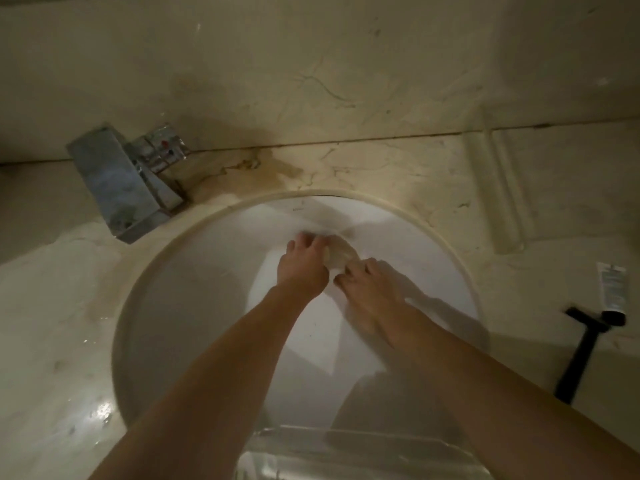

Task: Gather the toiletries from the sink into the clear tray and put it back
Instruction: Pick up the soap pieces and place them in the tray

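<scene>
Clear tray [363,452]: nearest, at the sink's front edge. Round white sink [180,306]: bowl otherwise bare. Left hand [304,268] and right hand [370,289]: both closed on a pale translucent item [341,256], possibly a wrapped toiletry, at the far wall. Black razor [581,351] and white tube [613,289]: right counter, touching. Chrome faucet [128,181]: far left.

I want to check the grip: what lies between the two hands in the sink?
In the head view, a pale, translucent item lies between the left hand and the right hand; both hands touch it. Blur hides what it is.
</scene>
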